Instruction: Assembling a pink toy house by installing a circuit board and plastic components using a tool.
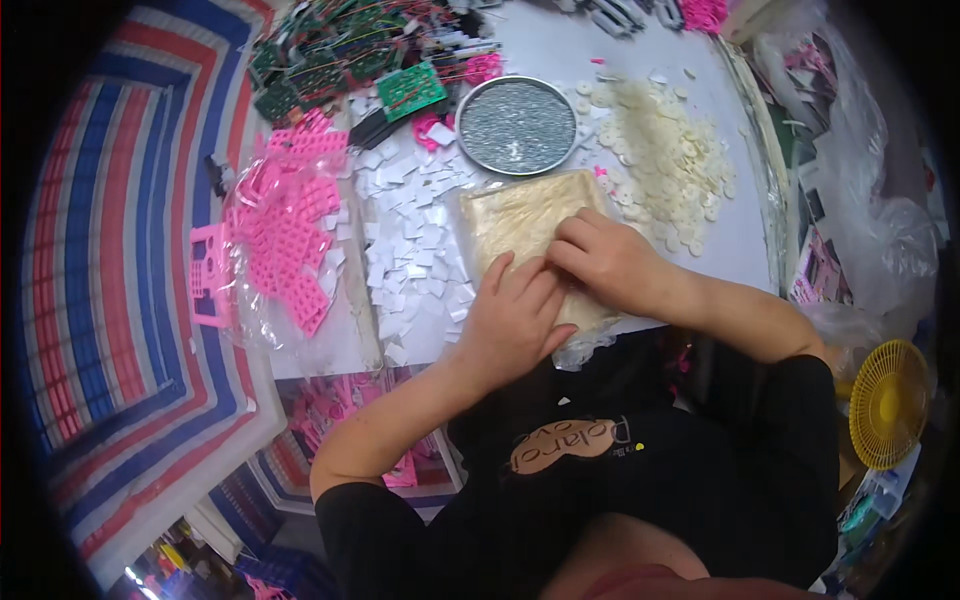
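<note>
A flat, square tan pad [525, 215] wrapped in clear plastic lies at the table's front edge, right before me. My left hand [515, 310] rests over its lower left part, fingers stretched and apart, with the thumb near the pad's front. My right hand [603, 258] comes in from the right above the pad, its fingers curled and pressed together. The fingertips of both hands meet over the pad. Whatever the right fingers pinch, if anything, is hidden. Just beyond the pad stands a round tin [516, 125] full of small, thin metal pieces.
White slips [415, 240] are scattered left of the pad, cream-coloured discs [680, 160] to its right. Pink plastic grids [285, 225] in clear film lie farther left. Green circuit boards with wires [410, 90] pile up at the back. A yellow fan [888, 405] stands at the right.
</note>
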`<state>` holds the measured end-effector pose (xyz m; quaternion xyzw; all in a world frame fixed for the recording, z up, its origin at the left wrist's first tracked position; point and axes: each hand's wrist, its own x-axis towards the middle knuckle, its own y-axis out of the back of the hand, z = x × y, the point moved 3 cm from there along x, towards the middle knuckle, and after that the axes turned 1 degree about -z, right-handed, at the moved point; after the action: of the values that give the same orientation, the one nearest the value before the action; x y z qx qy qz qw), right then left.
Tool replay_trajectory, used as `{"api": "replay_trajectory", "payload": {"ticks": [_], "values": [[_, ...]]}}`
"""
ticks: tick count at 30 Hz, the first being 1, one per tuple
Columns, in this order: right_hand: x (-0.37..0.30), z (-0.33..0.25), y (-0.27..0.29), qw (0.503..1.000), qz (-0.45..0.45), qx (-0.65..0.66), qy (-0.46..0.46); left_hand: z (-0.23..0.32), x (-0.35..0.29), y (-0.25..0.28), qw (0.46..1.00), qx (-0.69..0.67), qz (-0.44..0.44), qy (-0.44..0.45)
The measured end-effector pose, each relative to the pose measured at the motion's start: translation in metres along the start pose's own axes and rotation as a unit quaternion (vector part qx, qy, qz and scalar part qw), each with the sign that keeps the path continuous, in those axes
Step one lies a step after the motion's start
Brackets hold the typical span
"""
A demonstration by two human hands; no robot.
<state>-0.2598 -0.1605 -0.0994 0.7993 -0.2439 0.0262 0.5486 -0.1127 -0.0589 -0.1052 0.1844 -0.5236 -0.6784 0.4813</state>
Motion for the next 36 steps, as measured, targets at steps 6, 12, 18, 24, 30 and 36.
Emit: {"api": "replay_trajectory", "payload": {"ticks": [6, 12, 18, 24, 30, 36], "values": [[0.012, 0.018, 0.01, 0.984, -0.106, 0.108, -0.09, 0.0, 0.0, 0.004, 0.997, -0.042, -0.059, 0.035], [0.019, -0.007, 0.034, 0.987, -0.082, 0.096, -0.098, -0.185, -0.048, 0.172, 0.878, -0.129, 0.325, 0.328], [-0.025, 0.032, 0.07, 0.988, -0.019, 0.065, -0.14, -0.379, -0.219, 0.259, 0.81, 0.136, -0.003, 0.57], [-0.048, 0.073, 0.088, 0.989, -0.007, 0.05, -0.139, -0.345, -0.283, 0.281, 0.849, 0.002, 0.1, 0.519], [-0.176, 0.136, 0.214, 0.864, -0.057, -0.078, -0.494, -0.304, -0.268, 0.348, 0.813, 0.291, 0.409, 0.294], [-0.34, 0.218, 0.292, 0.686, -0.032, -0.326, -0.649, -0.114, -0.121, 0.234, 0.832, -0.062, 0.415, 0.363]]}}
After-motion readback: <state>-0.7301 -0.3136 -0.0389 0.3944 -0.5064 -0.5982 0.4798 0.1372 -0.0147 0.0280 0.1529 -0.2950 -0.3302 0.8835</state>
